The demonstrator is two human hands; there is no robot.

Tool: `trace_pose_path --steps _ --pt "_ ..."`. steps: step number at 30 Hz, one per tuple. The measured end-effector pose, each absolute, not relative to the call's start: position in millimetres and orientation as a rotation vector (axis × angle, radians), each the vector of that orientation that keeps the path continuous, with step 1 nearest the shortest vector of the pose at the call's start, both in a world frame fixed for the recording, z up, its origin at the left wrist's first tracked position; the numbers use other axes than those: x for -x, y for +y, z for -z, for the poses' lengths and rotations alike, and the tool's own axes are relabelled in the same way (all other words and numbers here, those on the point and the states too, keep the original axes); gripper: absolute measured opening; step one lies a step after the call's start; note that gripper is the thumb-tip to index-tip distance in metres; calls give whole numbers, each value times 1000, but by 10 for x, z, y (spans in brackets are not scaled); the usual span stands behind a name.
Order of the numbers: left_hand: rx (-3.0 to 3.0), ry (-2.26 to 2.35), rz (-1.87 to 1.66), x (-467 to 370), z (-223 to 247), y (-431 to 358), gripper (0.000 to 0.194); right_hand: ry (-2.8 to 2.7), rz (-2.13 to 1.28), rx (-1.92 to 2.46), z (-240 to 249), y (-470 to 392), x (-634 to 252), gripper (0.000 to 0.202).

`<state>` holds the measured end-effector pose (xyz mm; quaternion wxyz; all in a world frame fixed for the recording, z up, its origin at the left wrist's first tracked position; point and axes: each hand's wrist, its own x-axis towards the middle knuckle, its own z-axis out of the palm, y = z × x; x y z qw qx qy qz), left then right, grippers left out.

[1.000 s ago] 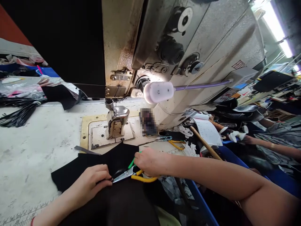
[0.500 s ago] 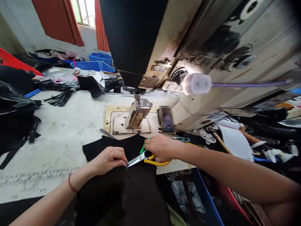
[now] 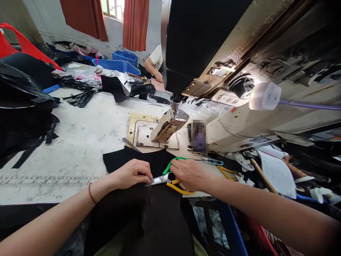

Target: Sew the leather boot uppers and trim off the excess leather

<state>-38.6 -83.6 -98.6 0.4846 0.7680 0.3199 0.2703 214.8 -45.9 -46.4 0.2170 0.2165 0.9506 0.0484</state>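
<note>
My left hand [image 3: 135, 174] pinches a small grey strip [image 3: 150, 182] between thumb and fingertips, over dark material. The fingers of my right hand [image 3: 189, 175] are wrapped round scissors [image 3: 161, 180] with one green and one yellow handle. Their metal blades point left and overlap the strip just beside my left fingertips; whether they have cut it I cannot tell. Beneath both hands lies a black sheet [image 3: 117, 160] at the table edge, and dark material [image 3: 167, 220] hangs over my lap. A second grey strip [image 3: 131, 145] rests behind the sheet.
A sewing machine's post [image 3: 170, 126] rises ahead, its head [image 3: 197, 39] overhanging. A phone [image 3: 199, 137] and thread snips [image 3: 213, 161] lie to its right. Black pieces [image 3: 26, 89] are heaped at left. Blue crates [image 3: 231, 227] stand below right. Across the table shows a person's arm [image 3: 152, 67].
The view has swung left, bringing the other person's arm into sight. The scissor blades have moved further left relative to the strip and now overlap it. Both hands keep their holds.
</note>
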Motion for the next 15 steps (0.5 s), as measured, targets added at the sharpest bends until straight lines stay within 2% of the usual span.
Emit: trace_pose_path --steps 15 --pt "-1649 780 -775 413 999 -845 21 2666 -124 -623 519 -550 -1967 16"
